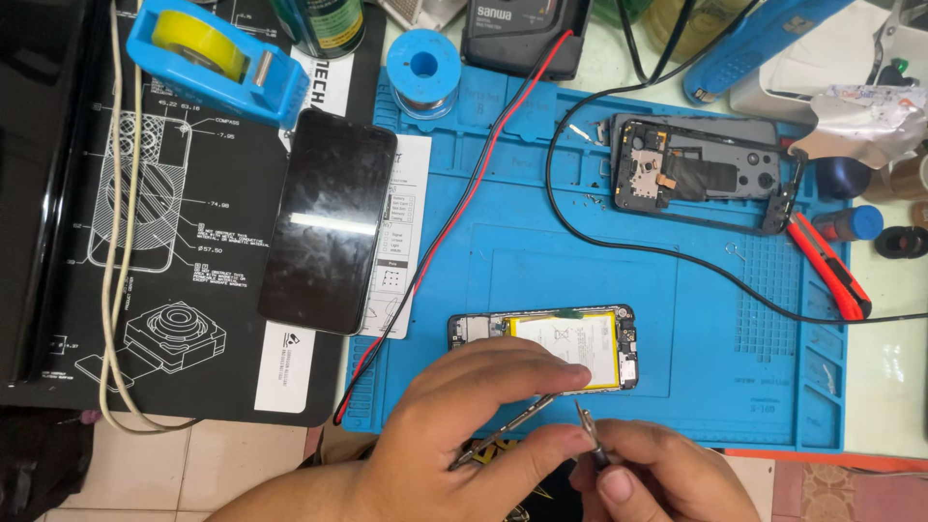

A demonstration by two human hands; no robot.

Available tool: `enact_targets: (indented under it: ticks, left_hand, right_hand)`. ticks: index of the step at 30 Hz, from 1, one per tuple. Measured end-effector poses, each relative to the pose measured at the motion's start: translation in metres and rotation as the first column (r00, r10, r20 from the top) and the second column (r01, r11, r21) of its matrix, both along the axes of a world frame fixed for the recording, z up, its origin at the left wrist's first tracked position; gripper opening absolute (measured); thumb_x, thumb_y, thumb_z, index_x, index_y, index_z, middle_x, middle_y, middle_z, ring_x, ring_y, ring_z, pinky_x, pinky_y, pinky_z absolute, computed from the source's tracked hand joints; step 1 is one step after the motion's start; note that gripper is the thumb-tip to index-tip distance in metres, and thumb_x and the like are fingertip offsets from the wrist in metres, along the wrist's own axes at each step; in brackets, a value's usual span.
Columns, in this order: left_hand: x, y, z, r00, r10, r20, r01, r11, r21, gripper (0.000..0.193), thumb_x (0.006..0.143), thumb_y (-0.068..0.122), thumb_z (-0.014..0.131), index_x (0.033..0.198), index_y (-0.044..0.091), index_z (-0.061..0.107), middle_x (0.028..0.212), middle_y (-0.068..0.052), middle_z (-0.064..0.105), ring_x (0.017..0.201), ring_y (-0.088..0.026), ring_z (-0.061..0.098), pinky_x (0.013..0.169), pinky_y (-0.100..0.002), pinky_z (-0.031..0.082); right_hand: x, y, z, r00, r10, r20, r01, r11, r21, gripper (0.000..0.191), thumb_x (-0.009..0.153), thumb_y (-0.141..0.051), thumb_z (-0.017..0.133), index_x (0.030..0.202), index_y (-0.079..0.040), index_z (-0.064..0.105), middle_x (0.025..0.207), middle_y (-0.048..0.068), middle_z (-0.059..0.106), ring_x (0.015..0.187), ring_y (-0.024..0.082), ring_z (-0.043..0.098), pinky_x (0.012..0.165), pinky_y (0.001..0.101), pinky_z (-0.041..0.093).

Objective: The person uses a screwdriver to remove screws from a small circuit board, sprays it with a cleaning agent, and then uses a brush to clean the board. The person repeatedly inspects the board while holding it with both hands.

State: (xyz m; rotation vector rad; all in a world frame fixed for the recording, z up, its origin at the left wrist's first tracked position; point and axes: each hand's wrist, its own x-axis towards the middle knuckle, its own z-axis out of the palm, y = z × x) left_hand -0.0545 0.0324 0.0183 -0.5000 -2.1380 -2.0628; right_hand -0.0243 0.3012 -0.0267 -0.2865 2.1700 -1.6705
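My left hand (474,425) grips tweezers (507,430), right hand (657,474) pinches a screwdriver (588,435) beside the opened phone (543,348); best kept steady, tips close

A thin tool of bright metal (512,425) is held by the left hand (464,425). A matt blue rubbery mat (715,319) is seen beneath an opened phone (541,346) with a glossy yellow foil battery (565,338). Smooth, glossy black glass is shown by the screen panel (329,220); shiny blue plastic by the tape dispenser (217,58).
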Motion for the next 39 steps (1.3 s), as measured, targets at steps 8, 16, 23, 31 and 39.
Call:
enact_targets:
  ticks: [8,16,23,31,39]
  left_hand:
    - [0.0,-0.004,0.004,0.998,-0.01,0.059,0.01,1.0,0.01,0.035,0.094,0.007,0.083,0.126,0.004,0.069,0.12,-0.013,0.076,0.112,-0.025,0.078,0.098,-0.034,0.063]
    - [0.004,-0.009,0.004,0.999,-0.001,0.055,0.002,1.0,-0.023,0.033,0.094,0.006,0.082,0.124,0.003,0.07,0.121,-0.014,0.076,0.113,-0.025,0.078,0.097,-0.033,0.063]
    - [0.004,-0.008,0.001,0.999,0.024,0.026,-0.023,0.997,-0.071,0.038,0.092,0.008,0.083,0.128,0.002,0.07,0.119,-0.014,0.076,0.109,-0.026,0.078,0.093,-0.034,0.064]
    - [0.004,-0.011,-0.001,0.999,0.039,0.007,-0.038,0.992,-0.116,0.041,0.091,0.01,0.084,0.128,0.002,0.07,0.12,-0.015,0.075,0.109,-0.026,0.077,0.093,-0.034,0.062]
    - [0.003,-0.015,-0.002,1.0,0.025,-0.005,-0.026,0.991,-0.132,0.039,0.092,0.01,0.083,0.129,0.003,0.071,0.117,-0.014,0.075,0.106,-0.026,0.076,0.091,-0.034,0.062]
  right_hand:
    - [-0.008,-0.001,0.007,0.996,0.053,0.078,-0.055,0.998,0.028,0.034,0.1,-0.027,0.066,0.121,-0.002,0.076,0.09,0.008,0.072,0.067,0.011,0.066,0.058,0.0267,0.056]
    - [-0.004,-0.003,0.004,0.985,0.023,0.174,-0.028,0.999,0.023,0.03,0.098,-0.022,0.069,0.121,-0.003,0.074,0.089,0.008,0.071,0.067,0.01,0.064,0.057,0.0262,0.054]
    - [-0.003,-0.006,0.005,0.976,0.025,0.215,-0.027,1.0,0.006,0.029,0.099,-0.02,0.068,0.122,-0.003,0.072,0.089,0.008,0.069,0.066,0.01,0.061,0.055,0.0251,0.055]
    - [-0.006,-0.009,0.007,0.991,0.066,0.114,-0.065,0.998,-0.013,0.032,0.1,-0.021,0.066,0.125,-0.003,0.074,0.09,0.006,0.074,0.069,0.008,0.063,0.059,0.0228,0.056]
    - [-0.007,-0.011,0.003,0.978,0.042,0.204,-0.045,0.999,0.009,0.03,0.099,-0.018,0.068,0.125,-0.004,0.072,0.091,0.008,0.07,0.068,0.009,0.062,0.057,0.0248,0.057]
